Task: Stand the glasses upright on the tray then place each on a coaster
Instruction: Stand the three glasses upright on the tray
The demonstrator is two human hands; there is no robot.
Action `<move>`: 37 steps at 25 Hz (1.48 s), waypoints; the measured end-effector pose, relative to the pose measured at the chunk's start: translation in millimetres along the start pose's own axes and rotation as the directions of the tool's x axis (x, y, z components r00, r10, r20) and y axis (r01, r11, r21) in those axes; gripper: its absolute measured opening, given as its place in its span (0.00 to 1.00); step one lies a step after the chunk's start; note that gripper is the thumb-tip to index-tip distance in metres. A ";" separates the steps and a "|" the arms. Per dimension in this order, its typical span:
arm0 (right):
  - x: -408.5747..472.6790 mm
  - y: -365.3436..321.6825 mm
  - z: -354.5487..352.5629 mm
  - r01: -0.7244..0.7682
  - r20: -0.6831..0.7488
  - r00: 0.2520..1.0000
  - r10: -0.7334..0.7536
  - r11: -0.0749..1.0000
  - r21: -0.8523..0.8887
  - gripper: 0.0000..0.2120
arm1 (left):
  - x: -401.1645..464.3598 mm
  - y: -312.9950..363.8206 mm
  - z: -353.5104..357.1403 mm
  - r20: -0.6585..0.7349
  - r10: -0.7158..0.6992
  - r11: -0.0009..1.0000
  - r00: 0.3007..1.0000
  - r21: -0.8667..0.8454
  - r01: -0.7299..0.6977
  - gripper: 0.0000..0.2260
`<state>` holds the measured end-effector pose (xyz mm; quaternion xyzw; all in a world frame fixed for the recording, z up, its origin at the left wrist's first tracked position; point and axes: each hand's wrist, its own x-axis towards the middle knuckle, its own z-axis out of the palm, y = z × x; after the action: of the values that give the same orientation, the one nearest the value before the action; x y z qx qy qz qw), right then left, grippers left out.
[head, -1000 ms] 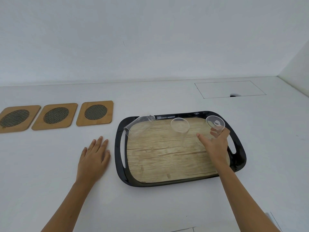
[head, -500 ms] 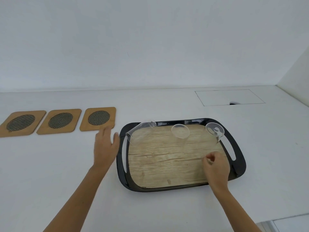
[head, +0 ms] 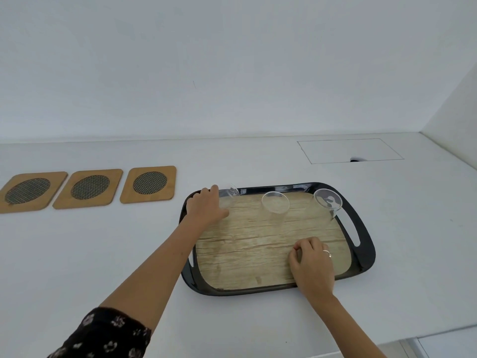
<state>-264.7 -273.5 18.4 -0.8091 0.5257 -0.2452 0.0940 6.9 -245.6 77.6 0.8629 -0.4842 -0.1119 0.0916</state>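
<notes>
You are working at a plain white counter [head: 258, 161] where three bamboo coasters with mesh centres [head: 89, 188] are waiting left of the black, wood-grain tray [head: 361, 223]. Your left hand [head: 206, 205] has come off the counter and is now closing round the tipped clear glass [head: 231, 195] at the tray's far-left corner, the last one needing righting. It is lying with its long axis slanting, base toward the far rim. Your right hand [head: 313, 264] is resting loosely curled, empty, on the tray.

Tray [head: 362, 229]: glossy black plastic rim, matt wood-grain base. Glasses [head: 275, 206]: clear, smooth. Coasters [head: 148, 184]: matt light wood around dark woven mesh. Tabletop [head: 103, 254]: smooth matt white. Sleeve [head: 103, 334]: dark floral cloth.
</notes>
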 end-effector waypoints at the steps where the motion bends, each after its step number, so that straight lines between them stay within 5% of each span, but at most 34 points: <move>1: -0.3 -0.4 0.6 0.000 -0.005 1.000 0.000 1.000 -0.007 0.03 | -0.9 0.6 -0.7 -0.013 -0.006 1.000 1.000 -0.011 0.005 0.24; 5: -0.5 -0.1 2.1 -0.004 -0.014 1.000 0.004 1.000 -0.016 0.03 | -7.8 4.3 -5.6 -0.057 -0.078 0.918 0.995 -0.393 0.050 0.33; 10: -0.6 0.1 3.4 0.002 -0.025 1.000 -0.002 0.999 -0.032 0.03 | -32.9 13.5 -1.4 -0.047 -0.068 0.525 0.997 -0.851 -0.004 0.34; 14: -1.6 0.0 3.5 -0.012 -0.028 1.000 0.012 1.000 -0.019 0.03 | -56.5 12.2 20.4 -0.165 -0.091 0.458 0.982 -0.882 -0.106 0.27; 19: -0.9 -1.6 3.7 -0.006 -0.029 1.000 0.005 1.000 -0.030 0.03 | -71.0 9.3 33.3 -0.150 -0.104 0.414 0.983 -0.905 -0.094 0.26; 28: -2.1 -0.7 2.7 -0.018 -0.027 0.999 0.018 1.000 -0.022 0.03 | -74.9 10.8 41.9 -0.237 -0.101 0.469 0.966 -0.868 -0.164 0.25; 34: -1.8 -0.9 2.8 -0.028 -0.021 0.999 0.028 0.999 -0.022 0.03 | -71.7 5.9 41.8 -0.174 -0.045 0.443 0.984 -0.886 -0.137 0.39; 37: -1.3 -0.8 3.3 -0.021 -0.026 0.999 0.021 1.000 -0.019 0.03 | -72.4 -0.9 31.4 -0.253 -0.055 0.445 0.966 -0.872 -0.203 0.40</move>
<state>-262.9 -272.3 15.6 -0.8012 0.5378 -0.2495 0.0819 -37.8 -184.6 54.9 0.6701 -0.3750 -0.2380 0.5947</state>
